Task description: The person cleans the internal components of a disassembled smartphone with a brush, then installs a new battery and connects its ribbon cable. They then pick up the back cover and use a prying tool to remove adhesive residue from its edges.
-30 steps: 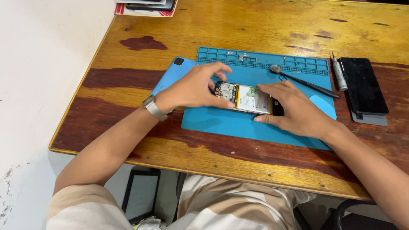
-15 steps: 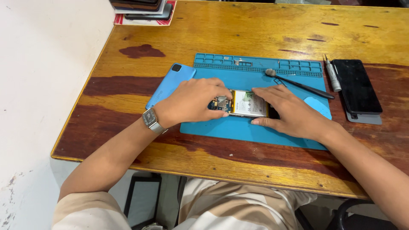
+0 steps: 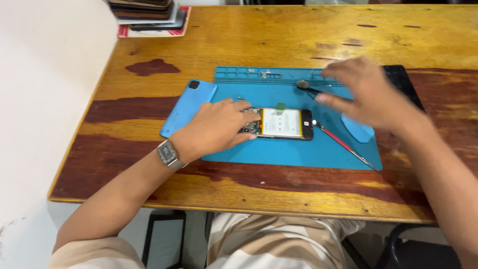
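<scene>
Left hand [image 3: 219, 127] flat, palm down, fingers curled forward. Right hand [image 3: 366, 92] raised, blurred, fingers loosely spread.

bright even light; right hand [image 3: 366, 94] motion-blurred

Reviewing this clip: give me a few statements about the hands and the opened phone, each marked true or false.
1. The left hand rests on the opened phone. True.
2. The right hand presses on the phone. False: it is blurred above the blue mat, clear of the phone.
3. The blue back cover lies left of the phone. True.
4. The red-handled tool is on bare wood. False: it lies on the mat.
</scene>
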